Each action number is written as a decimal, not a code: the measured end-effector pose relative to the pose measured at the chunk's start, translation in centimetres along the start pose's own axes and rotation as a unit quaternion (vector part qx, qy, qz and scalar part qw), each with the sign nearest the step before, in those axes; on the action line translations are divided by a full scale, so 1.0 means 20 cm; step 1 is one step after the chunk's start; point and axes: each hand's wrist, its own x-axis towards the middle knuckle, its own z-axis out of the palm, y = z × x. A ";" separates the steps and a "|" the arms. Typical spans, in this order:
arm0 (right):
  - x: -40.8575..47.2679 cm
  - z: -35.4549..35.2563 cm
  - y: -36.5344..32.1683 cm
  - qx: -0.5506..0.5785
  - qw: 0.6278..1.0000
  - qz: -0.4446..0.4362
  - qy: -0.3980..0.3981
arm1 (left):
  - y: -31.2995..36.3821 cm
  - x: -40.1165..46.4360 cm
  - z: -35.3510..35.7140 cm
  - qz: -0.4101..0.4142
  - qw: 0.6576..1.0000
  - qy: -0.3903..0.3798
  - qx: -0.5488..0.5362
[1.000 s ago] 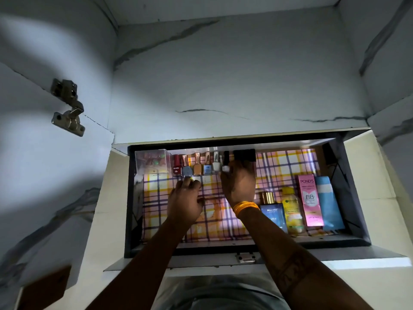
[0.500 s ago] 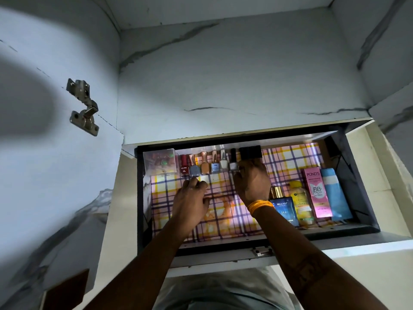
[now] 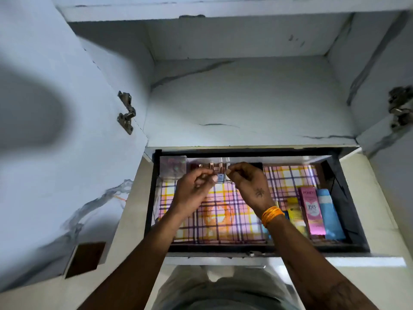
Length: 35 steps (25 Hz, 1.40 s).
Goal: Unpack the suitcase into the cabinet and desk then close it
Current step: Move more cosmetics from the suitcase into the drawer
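Both hands reach into the open drawer (image 3: 348, 198). The left hand (image 3: 192, 189) curls its fingers; whether they grasp anything I cannot tell. The right hand's (image 3: 250, 186) fingers pinch near the blue bottle (image 3: 220, 178), which stands between the 2 hands.

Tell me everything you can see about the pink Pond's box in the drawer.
The pink Pond's box is a tall, narrow glossy carton, apparently cardboard, printed with "POND'S" at its far end and "BB" mid-face. It lies flat, face up, at the right of the open drawer. A blue tube lies against its right side and a yellow bottle sits on its left. Neither hand touches it.
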 end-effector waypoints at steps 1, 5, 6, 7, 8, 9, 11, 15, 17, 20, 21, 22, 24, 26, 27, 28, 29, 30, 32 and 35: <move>-0.01 -0.02 -0.06 0.009 1.000 -0.015 -0.018 | 0.06 -0.01 -0.02 0.008 0.999 0.029 -0.035; -0.06 -0.07 -0.30 0.049 0.989 -0.064 -0.121 | 0.28 -0.18 -0.07 0.008 0.973 0.157 -0.171; -0.10 -0.07 -0.36 0.056 0.984 -0.074 -0.152 | 0.32 -0.25 -0.07 0.012 0.962 0.194 -0.193; -0.14 -0.06 -0.42 0.058 0.977 -0.085 -0.185 | 0.35 -0.34 -0.08 0.017 0.948 0.232 -0.216; -0.18 -0.05 -0.46 0.061 0.970 -0.093 -0.217 | 0.39 -0.42 -0.08 0.022 0.934 0.265 -0.237; -0.22 -0.03 -0.49 0.063 0.962 -0.100 -0.248 | 0.40 -0.51 -0.09 0.023 0.922 0.293 -0.253; -0.34 0.02 -0.54 0.064 0.945 -0.105 -0.305 | 0.41 -0.71 -0.10 0.014 0.900 0.345 -0.268; -0.62 0.20 -0.58 0.089 0.908 -0.110 -0.395 | 0.35 -1.12 -0.17 0.018 0.872 0.430 -0.231; -0.81 0.32 -0.58 0.064 0.883 -0.115 -0.450 | 0.29 -1.39 -0.20 0.014 0.847 0.487 -0.215; -1.16 0.53 -0.54 0.013 0.824 -0.139 -0.548 | 0.20 -1.86 -0.21 -0.012 0.790 0.580 -0.197; -1.27 0.58 -0.53 0.004 0.806 -0.148 -0.574 | 0.18 -2.00 -0.19 -0.020 0.773 0.604 -0.196; -1.39 0.63 -0.52 0.002 0.787 -0.156 -0.597 | 0.16 -2.14 -0.18 -0.026 0.756 0.625 -0.194; -1.69 0.73 -0.50 -0.004 0.742 -0.172 -0.648 | 0.14 -2.47 -0.14 -0.036 0.716 0.672 -0.188; -2.01 0.81 -0.46 -0.015 0.696 -0.182 -0.695 | 0.12 -2.81 -0.09 -0.045 0.672 0.716 -0.184; -2.19 0.83 -0.43 -0.019 0.671 -0.190 -0.716 | 0.10 -2.99 -0.05 -0.047 0.647 0.738 -0.186; -2.37 0.85 -0.39 -0.023 0.647 -0.199 -0.736 | 0.09 -3.16 -0.01 -0.048 0.625 0.756 -0.187; -2.53 0.86 -0.36 -0.025 0.626 -0.205 -0.752 | 0.07 -3.32 0.02 -0.050 0.607 0.770 -0.190; -2.68 0.88 -0.32 -0.026 0.608 -0.206 -0.766 | 0.05 -3.47 0.06 -0.051 0.588 0.784 -0.192; -3.01 0.90 -0.25 -0.027 0.576 -0.206 -0.791 | 0.01 -3.76 0.15 -0.047 0.551 0.810 -0.195; -3.58 0.96 -0.11 -0.039 0.531 -0.193 -0.824 | -0.09 -4.28 0.32 -0.058 0.494 0.846 -0.194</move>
